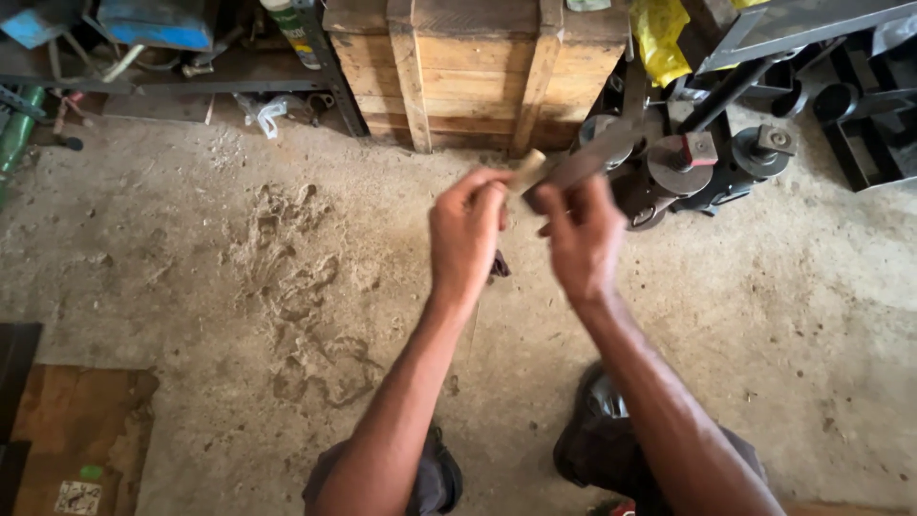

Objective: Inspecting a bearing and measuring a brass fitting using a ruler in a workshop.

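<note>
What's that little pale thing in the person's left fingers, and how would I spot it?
Start at the big wooden crate against the back of the dusty floor. Just below it, the left hand pinches a short pale wooden handle, which meets a dark flat metal blade by the right hand. It is light and rounded, whereas its neighbours are dark metal.

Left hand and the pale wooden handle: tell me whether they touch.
Touching. The head view shows the left hand with its fingers closed around the pale wooden handle, whose end sticks out above the knuckles. The right hand is blurred beside it.
</note>
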